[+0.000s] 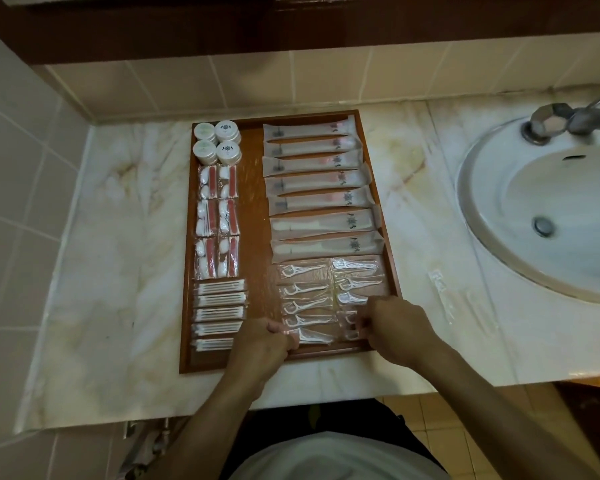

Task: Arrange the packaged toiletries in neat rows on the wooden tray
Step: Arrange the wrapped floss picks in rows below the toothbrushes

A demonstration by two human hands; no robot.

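Note:
The wooden tray (253,209) lies on the marble counter. Its left column holds round white caps (216,142), red-and-white cotton packs (218,220) and cotton-swab packs (219,315). On the right lie several long toothbrush sachets (317,188), then clear floss-pick packs (305,292) in two columns. My left hand (262,344) pinches the left end of the nearest floss-pick pack (314,336) at the tray's front. My right hand (394,329) pinches a floss-pick pack (351,323) at the front of the right column; its fingertips hide part of that pack.
A white sink (548,216) with a metal tap (561,123) sits at the right. Loose clear wrappers (444,296) lie on the counter (430,209) between tray and sink. Tiled walls close the left and back.

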